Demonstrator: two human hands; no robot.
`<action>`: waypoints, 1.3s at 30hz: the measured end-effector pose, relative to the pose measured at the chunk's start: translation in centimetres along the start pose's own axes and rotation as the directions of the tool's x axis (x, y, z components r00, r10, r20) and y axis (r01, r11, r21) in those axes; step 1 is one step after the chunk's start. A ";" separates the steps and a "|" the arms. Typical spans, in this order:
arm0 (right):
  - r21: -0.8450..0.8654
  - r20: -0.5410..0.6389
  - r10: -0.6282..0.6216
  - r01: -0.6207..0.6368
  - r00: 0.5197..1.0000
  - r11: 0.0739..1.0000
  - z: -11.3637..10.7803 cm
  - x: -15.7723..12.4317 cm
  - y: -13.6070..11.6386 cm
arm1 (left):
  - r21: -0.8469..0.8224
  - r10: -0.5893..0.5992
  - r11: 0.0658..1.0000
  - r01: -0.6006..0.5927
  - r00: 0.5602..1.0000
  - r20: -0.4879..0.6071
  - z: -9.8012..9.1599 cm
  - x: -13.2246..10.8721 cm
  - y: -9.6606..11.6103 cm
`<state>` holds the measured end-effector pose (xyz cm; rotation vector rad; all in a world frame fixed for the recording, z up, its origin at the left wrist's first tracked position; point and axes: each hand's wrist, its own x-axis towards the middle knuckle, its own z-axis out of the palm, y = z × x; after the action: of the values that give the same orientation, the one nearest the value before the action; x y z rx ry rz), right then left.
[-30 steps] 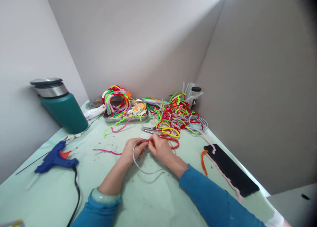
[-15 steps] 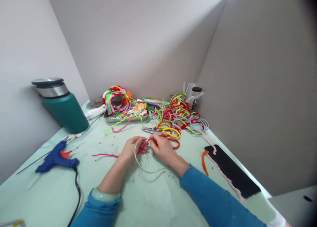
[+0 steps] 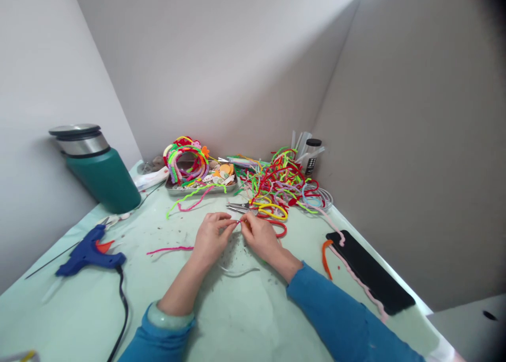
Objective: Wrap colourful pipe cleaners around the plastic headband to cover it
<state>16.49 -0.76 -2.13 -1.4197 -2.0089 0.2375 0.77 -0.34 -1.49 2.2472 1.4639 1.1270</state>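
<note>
Between the 2 hands [image 3: 209, 241] [image 3: 261, 239], pinched by each, runs a pink strand [image 3: 239, 222].

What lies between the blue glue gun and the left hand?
In the head view, a pink fuzzy strand lies on the table between the glue gun and the left hand.

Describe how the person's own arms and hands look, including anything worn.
The left hand and right hand wear no gloves. Both sleeves are blue; the left sleeve leaves more forearm bare than the right sleeve. A pale green band shows at the left cuff, perhaps a bangle or lining.
</note>
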 end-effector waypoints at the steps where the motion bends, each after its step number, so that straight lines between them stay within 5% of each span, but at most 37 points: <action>1: -0.007 0.000 0.013 -0.013 1.000 1.000 0.0 0.0 0.0 | 0.040 0.031 0.999 -0.031 0.999 0.007 0.0 -0.1 0.0; 10: -0.039 0.002 0.029 -0.029 1.000 0.999 0.2 0.0 0.1 | 0.232 0.078 0.968 -0.100 0.992 0.100 0.4 -0.5 0.0; 21: -0.047 0.004 0.000 0.000 1.000 0.999 0.2 -0.2 0.0 | 0.103 0.018 0.994 -0.028 0.995 0.094 0.7 -0.6 -0.1; 39: -0.012 -0.036 0.020 -0.020 0.999 1.000 0.0 -0.2 0.1 | 0.001 0.126 0.992 -0.126 0.991 0.037 -0.4 -0.5 1.9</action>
<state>16.63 -0.90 -2.27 -1.4423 -1.9706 0.2075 1.68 -1.74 -0.35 2.3789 1.3279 1.1122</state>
